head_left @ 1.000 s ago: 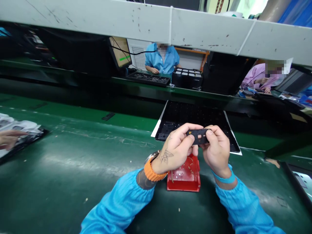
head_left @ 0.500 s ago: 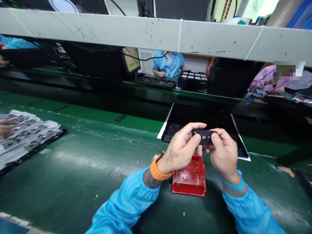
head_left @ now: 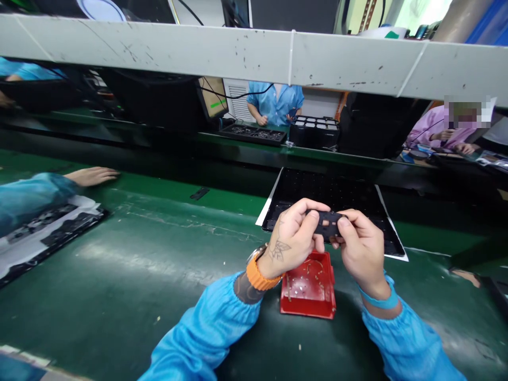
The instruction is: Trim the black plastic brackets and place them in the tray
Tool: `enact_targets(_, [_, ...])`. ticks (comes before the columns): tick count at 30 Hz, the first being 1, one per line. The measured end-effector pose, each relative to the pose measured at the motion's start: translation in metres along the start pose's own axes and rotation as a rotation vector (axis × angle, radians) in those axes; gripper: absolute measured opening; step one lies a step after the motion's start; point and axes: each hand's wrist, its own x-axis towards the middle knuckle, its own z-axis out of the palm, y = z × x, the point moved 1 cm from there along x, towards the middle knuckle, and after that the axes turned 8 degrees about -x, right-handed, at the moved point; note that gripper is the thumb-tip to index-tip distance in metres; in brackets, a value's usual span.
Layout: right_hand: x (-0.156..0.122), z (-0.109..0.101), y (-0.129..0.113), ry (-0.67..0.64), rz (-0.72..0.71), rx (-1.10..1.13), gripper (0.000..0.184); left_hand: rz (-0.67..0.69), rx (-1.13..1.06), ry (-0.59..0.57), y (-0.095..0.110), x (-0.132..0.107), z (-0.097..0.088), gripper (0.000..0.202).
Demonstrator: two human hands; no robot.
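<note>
A small flat black plastic part (head_left: 328, 226) with cut-out holes is held between both hands, above the back of a red bin (head_left: 307, 291). My left hand (head_left: 296, 233) pinches its left end, thumb on the near face. On its right end, my right hand (head_left: 363, 248) is closed with thumb and fingers. Small bits lie in the red bin, whose far end is partly hidden by my left hand. Behind the hands lies a black tray (head_left: 329, 185) on a white sheet.
A similar black part (head_left: 199, 193) lies on the green belt. At left, a co-worker's hand (head_left: 93, 175) reaches over a tray of parts (head_left: 51, 238). A grey shelf beam (head_left: 254, 53) crosses above. Beyond sit a co-worker in blue (head_left: 275, 103) and a person in pink (head_left: 431, 129).
The black part has shifted slightly left and turned in my fingers; the yellow spot on it no longer shows. At left, the co-worker's arm has reached out over the tray toward the belt.
</note>
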Motion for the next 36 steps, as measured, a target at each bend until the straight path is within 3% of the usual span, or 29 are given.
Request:
enact_targets(7, [0.002, -0.002, 0.007, -0.018, 0.053, 0.072, 0.024, -0.087, -0.061, 0.006, 0.001, 0.001, 0.001, 0.032])
enact_targets(12, [0.004, -0.003, 0.000, -0.037, 0.027, 0.054, 0.019, -0.076, 0.020, 0.064, -0.001, 0.002, 0.000, 0.025])
enact_targets(19, [0.004, 0.000, -0.011, -0.058, 0.014, -0.015, 0.017, -0.005, 0.077, 0.106, -0.003, 0.003, -0.005, 0.014])
enact_targets(25, [0.009, -0.002, -0.010, -0.104, 0.028, -0.044, 0.017, 0.008, 0.154, 0.093, -0.004, 0.004, -0.010, 0.017])
enact_targets(31, [0.016, -0.015, -0.008, -0.067, 0.040, -0.043, 0.013, 0.167, 0.413, 0.086, 0.002, 0.001, -0.017, 0.019])
enact_targets(36, [0.015, -0.015, -0.011, -0.140, 0.092, -0.048, 0.015, 0.221, 0.293, 0.099, 0.000, 0.001, -0.012, 0.029])
